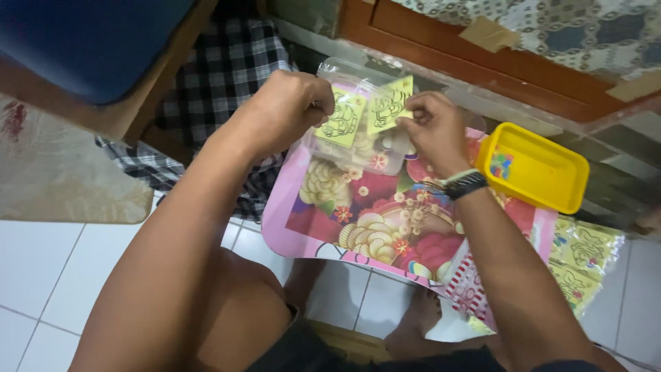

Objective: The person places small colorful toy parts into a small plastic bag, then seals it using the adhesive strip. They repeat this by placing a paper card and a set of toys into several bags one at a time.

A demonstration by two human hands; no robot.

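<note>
My left hand [289, 107] pinches a small yellow card with a line drawing [342, 118]. My right hand [434, 127] pinches a second yellow card [387, 105] right beside it. Both cards are held over a clear plastic bag [358, 148] that holds more small pieces. The bag lies at the far end of a pink tray with a flower print [372, 220]. A dark beaded band sits on my right wrist.
A yellow plastic tub [533, 172] with small coloured bits stands at the tray's right. A packet of yellow cards [585, 258] lies on the white tile floor at the right. A checked cloth [220, 76], a blue chair seat [89, 41] and a wooden bed frame [475, 58] lie beyond.
</note>
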